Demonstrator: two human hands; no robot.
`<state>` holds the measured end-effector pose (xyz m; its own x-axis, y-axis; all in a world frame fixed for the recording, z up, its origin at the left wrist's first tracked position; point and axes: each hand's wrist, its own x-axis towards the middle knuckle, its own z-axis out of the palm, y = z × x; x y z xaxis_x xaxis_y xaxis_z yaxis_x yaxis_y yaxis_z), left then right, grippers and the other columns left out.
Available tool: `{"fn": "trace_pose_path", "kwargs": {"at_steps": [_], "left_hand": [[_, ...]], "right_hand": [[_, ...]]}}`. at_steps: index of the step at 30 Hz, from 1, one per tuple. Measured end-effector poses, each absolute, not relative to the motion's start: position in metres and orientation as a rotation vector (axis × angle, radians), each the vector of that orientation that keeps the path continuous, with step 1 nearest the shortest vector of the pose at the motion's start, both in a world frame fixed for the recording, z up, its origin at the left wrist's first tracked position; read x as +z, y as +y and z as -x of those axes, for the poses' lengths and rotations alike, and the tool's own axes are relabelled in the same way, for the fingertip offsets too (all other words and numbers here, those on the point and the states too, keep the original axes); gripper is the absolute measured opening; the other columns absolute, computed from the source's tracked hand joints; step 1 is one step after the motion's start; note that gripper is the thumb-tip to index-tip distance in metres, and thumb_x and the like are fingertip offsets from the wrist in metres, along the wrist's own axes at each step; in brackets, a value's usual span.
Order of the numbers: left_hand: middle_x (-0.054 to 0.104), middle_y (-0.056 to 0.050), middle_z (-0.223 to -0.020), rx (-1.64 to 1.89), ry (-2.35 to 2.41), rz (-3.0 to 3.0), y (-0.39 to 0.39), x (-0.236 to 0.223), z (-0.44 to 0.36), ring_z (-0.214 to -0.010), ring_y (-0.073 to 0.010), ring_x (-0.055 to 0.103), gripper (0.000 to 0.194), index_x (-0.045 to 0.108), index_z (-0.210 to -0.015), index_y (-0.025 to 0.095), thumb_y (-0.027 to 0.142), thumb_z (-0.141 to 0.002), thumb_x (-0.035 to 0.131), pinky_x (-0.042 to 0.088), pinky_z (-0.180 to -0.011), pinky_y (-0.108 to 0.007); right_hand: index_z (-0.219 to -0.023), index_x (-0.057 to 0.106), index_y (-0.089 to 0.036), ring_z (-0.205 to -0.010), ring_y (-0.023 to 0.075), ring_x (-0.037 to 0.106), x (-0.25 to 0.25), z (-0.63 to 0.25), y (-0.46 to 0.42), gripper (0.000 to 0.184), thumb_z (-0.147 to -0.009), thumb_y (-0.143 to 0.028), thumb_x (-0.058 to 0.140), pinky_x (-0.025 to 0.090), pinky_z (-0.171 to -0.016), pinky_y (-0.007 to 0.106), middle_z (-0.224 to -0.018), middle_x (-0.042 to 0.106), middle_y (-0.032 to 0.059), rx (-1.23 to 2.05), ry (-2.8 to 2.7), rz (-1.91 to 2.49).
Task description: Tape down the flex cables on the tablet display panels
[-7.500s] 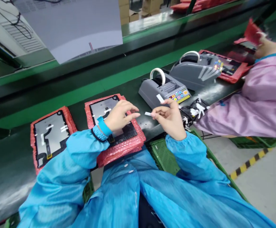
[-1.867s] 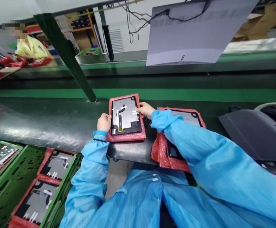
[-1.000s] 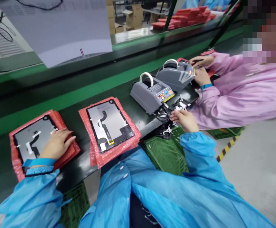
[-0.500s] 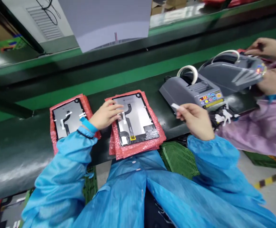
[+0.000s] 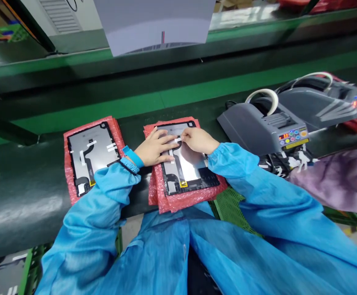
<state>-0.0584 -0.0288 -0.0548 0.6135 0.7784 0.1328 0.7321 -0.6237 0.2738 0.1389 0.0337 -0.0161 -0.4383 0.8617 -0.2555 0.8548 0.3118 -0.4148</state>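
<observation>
A factory assembly line, shown by the long green workbench [image 5: 21, 172], tape dispensers [image 5: 261, 127] and crates [image 5: 232, 211].

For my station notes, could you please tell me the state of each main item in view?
Left hand: open, resting on right panel.
Right hand: pinching tape strip.
Right panel: flat on red wrap.
Left panel: flat on red wrap, taped.
Near dispenser: on, display lit.
Far dispenser: lights lit.

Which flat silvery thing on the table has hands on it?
The right panel, nearer the grey machines: the left hand lies spread on it, and the right hand pinches a white strip there. No hand touches the left panel.
</observation>
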Motion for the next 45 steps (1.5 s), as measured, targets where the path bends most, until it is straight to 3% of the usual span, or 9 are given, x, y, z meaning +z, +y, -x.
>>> {"fn": "trace_pose_path", "kwargs": {"at_steps": [6, 11, 15, 22, 25, 29, 34, 39, 45], "left_hand": [[0.047, -0.008, -0.147, 0.454, 1.257, -2.664, -0.030, -0.056, 0.057, -0.135, -0.0347, 0.034, 0.054, 0.059, -0.130, 0.029, 0.059, -0.085, 0.055, 0.015, -0.113, -0.064], [0.060, -0.011, -0.133, 0.470, 1.203, -2.703, -0.031, -0.054, 0.056, -0.133, -0.0327, 0.039, 0.053, 0.062, -0.127, 0.022, 0.056, -0.088, 0.053, 0.013, -0.116, -0.063], [0.062, -0.011, -0.131, 0.444, 1.197, -2.715, -0.030, -0.053, 0.056, -0.133, -0.0328, 0.040, 0.053, 0.062, -0.127, 0.021, 0.056, -0.088, 0.053, 0.015, -0.116, -0.063], [0.060, -0.011, -0.134, 0.416, 1.179, -2.756, -0.030, -0.054, 0.058, -0.130, -0.0324, 0.042, 0.057, 0.059, -0.131, 0.019, 0.057, -0.089, 0.051, 0.020, -0.115, -0.062], [0.061, -0.012, -0.132, 0.407, 1.179, -2.781, -0.030, -0.054, 0.060, -0.129, -0.0319, 0.043, 0.059, 0.058, -0.132, 0.018, 0.058, -0.089, 0.048, 0.022, -0.115, -0.061], [0.062, -0.011, -0.131, 0.372, 1.193, -2.798, -0.029, -0.049, 0.060, -0.129, -0.0318, 0.043, 0.059, 0.059, -0.131, 0.017, 0.059, -0.090, 0.045, 0.022, -0.115, -0.060], [0.062, -0.011, -0.131, 0.359, 1.247, -2.802, -0.030, -0.040, 0.053, -0.128, -0.0320, 0.044, 0.059, 0.056, -0.133, 0.017, 0.056, -0.093, 0.041, 0.025, -0.115, -0.059], [0.062, -0.013, -0.130, 0.282, 1.328, -2.815, -0.025, -0.035, 0.043, -0.129, -0.0333, 0.045, 0.057, 0.054, -0.135, 0.017, 0.052, -0.092, 0.042, 0.023, -0.115, -0.059], [0.061, -0.011, -0.132, 0.212, 1.438, -2.777, -0.030, -0.029, 0.039, -0.132, -0.0332, 0.043, 0.052, 0.053, -0.135, 0.022, 0.047, -0.090, 0.045, 0.024, -0.114, -0.060]], "right_hand": [[-0.100, 0.071, -0.017, -0.095, 0.0240, 0.065, -0.008, -0.134, 0.032, 0.027, -0.088, -0.022, 0.048, 0.045, -0.078, 0.030, -0.105, 0.072, 0.0117, 0.694, -2.634, 1.710], [-0.102, 0.071, -0.015, -0.101, 0.0264, 0.065, -0.009, -0.132, 0.033, 0.028, -0.088, -0.022, 0.047, 0.045, -0.081, 0.032, -0.110, 0.071, 0.0144, 0.680, -2.653, 1.703], [-0.101, 0.071, -0.014, -0.101, 0.0264, 0.065, -0.006, -0.131, 0.030, 0.029, -0.089, -0.026, 0.047, 0.046, -0.082, 0.032, -0.109, 0.071, 0.0164, 0.644, -2.676, 1.703], [-0.113, 0.061, -0.010, -0.111, 0.0349, 0.057, -0.011, -0.129, 0.014, 0.042, -0.090, -0.043, 0.046, 0.044, -0.089, 0.043, -0.119, 0.060, 0.0240, 0.339, -2.577, 1.788], [-0.107, 0.060, -0.011, -0.113, 0.0367, 0.052, -0.019, -0.137, 0.017, 0.038, -0.088, -0.042, 0.050, 0.042, -0.090, 0.048, -0.122, 0.056, 0.0237, 0.233, -2.484, 1.769], [-0.085, 0.058, -0.016, -0.087, 0.0252, 0.058, -0.027, -0.183, 0.018, 0.022, -0.085, -0.037, 0.053, 0.045, -0.075, 0.037, -0.093, 0.064, 0.0141, 0.363, -2.186, 1.648], [-0.061, 0.050, -0.021, -0.046, 0.0112, 0.042, -0.046, -0.293, -0.017, 0.047, -0.080, -0.064, 0.051, 0.034, -0.047, 0.025, -0.049, 0.046, -0.0018, 0.716, -1.501, 1.541], [-0.064, 0.054, -0.019, -0.041, 0.0083, 0.043, -0.063, -0.362, -0.033, 0.054, -0.062, -0.073, 0.063, 0.030, -0.038, 0.021, -0.050, 0.051, -0.0022, 0.783, -0.930, 1.577], [-0.064, 0.053, -0.017, -0.045, 0.0065, 0.049, -0.057, -0.363, -0.004, 0.039, -0.065, -0.050, 0.074, 0.033, -0.039, 0.016, -0.053, 0.055, -0.0026, 0.868, -0.758, 1.450]]}}
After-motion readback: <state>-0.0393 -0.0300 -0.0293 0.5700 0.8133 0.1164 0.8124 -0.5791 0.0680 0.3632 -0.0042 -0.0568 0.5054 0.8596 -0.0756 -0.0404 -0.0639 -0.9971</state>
